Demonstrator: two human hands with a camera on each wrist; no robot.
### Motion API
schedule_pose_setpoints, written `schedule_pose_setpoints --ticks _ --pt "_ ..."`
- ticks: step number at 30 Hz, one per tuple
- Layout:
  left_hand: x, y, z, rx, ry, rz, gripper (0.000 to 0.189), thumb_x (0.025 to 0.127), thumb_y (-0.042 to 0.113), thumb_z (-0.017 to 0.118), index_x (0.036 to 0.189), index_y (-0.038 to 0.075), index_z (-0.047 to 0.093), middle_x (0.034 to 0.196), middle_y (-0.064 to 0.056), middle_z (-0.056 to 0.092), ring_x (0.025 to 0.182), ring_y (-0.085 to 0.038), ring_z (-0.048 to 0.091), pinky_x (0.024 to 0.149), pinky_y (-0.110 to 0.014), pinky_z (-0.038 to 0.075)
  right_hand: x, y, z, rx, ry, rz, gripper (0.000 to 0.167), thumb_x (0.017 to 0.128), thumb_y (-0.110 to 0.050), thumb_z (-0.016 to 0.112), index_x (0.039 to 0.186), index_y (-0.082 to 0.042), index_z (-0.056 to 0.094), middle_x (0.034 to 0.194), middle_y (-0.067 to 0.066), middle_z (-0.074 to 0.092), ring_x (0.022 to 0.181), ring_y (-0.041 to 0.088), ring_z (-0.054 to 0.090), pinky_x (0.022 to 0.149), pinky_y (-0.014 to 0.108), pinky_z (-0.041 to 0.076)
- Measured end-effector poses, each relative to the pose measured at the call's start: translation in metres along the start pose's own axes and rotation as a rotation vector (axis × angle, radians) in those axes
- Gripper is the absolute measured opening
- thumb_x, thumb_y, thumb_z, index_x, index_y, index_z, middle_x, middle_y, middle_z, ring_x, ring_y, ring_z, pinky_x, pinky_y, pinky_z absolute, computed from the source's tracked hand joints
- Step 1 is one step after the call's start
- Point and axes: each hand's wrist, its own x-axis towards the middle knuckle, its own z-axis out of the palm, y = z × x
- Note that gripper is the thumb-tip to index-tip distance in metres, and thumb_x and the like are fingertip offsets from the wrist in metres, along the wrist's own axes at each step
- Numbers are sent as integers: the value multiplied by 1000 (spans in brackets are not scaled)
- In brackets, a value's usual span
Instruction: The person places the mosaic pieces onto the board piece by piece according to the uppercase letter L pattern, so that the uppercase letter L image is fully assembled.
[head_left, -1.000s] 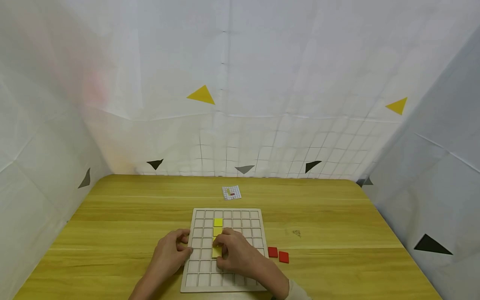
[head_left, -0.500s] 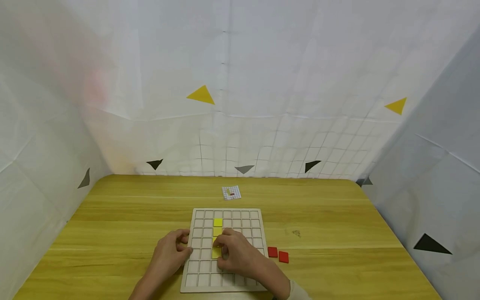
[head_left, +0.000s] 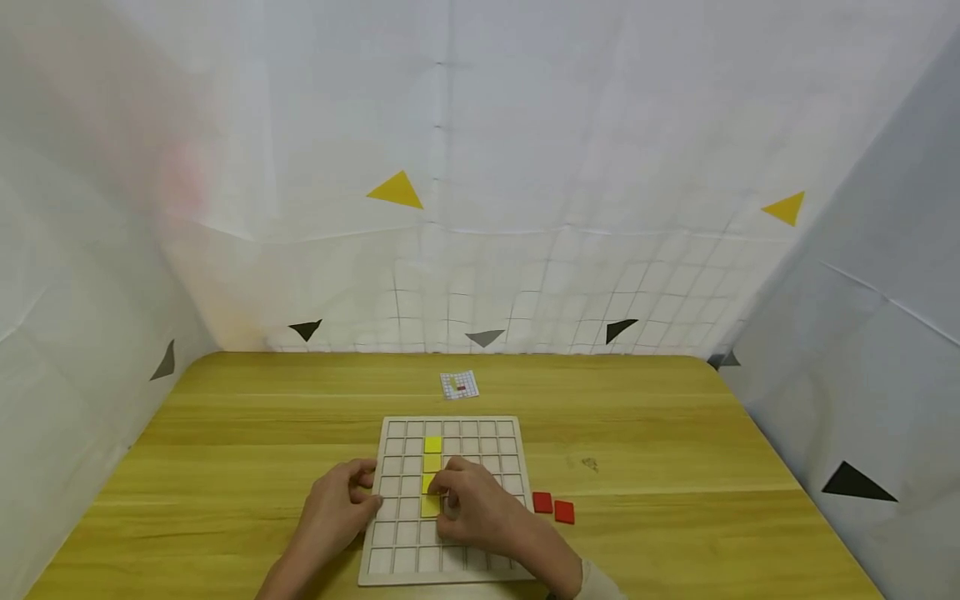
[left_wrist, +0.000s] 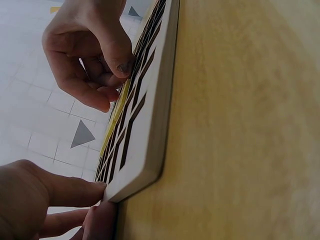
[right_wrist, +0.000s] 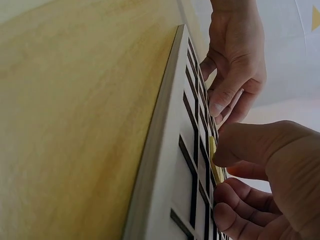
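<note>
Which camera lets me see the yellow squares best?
The head view. It looks down on the yellow squares, so four show in a column on the board, though the right hand covers a bit. The left wrist view shows a thin yellow strip, the right wrist view just a sliver.

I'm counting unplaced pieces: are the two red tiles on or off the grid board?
Off: both red tiles lie on the wooden table, right of the grid board.
</note>
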Motion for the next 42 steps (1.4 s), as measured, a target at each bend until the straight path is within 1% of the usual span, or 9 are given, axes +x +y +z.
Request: schedule_pose_setpoints --ticks 5,10,14,19,23,30,36,42 --pt "0 0 1 -1 0 -1 51 79 0 78 127 -3 63 100 -4 64 81 -14 64 64 -29 53 0 0 0 7 -21 9 25 76 -6 77 100 -11 72 89 -7 58 74 4 54 63 12 45" --pt "2 0 2 14 9 -12 50 79 -1 77 127 -2 64 99 -4 64 80 -14 63 64 -29 52 -1 0 0 -2 -23 3 25 76 -7 78 99 -11 72 88 -7 57 74 3 54 64 12 45" --pt "2 1 1 18 9 -8 49 79 0 78 127 -2 64 99 -4 63 80 -14 63 63 -29 52 -1 0 -1 -14 -20 0 26 75 -7 78 100 -11 72 89 -7 57 74 3 54 64 12 44" --pt "1 2 1 16 4 9 50 79 1 78 127 -3 63 100 -4 63 81 -15 63 62 -29 52 -5 1 -3 -48 9 -16 26 74 -7 78 99 -11 72 89 -6 58 73 3 52 62 12 43" --pt "1 1 0 15 7 2 50 79 1 78 127 -3 63 100 -4 64 81 -15 63 62 -29 52 -10 5 -8 -69 29 -15 26 74 -5 76 98 -12 72 91 -5 59 74 5 53 64 13 43" --pt "0 -1 1 -1 7 -16 50 79 -1 77 127 -3 63 99 -5 64 81 -15 63 60 -28 53 -22 10 -15 -34 42 33 27 74 -1 74 99 -9 71 93 -3 60 75 6 53 64 16 46" --pt "-1 -1 1 -3 -1 -13 50 79 0 78 127 -4 63 100 -4 64 81 -15 63 61 -29 53 -30 17 -18 -52 88 30 27 71 2 73 96 -8 72 92 0 61 73 9 53 63 17 46" --pt "1 1 2 15 10 -23 49 79 0 77 126 -1 64 99 -4 64 81 -15 62 63 -28 52 -37 24 -24 -51 119 28 25 71 1 75 95 -7 71 90 1 60 73 12 55 64 18 47"
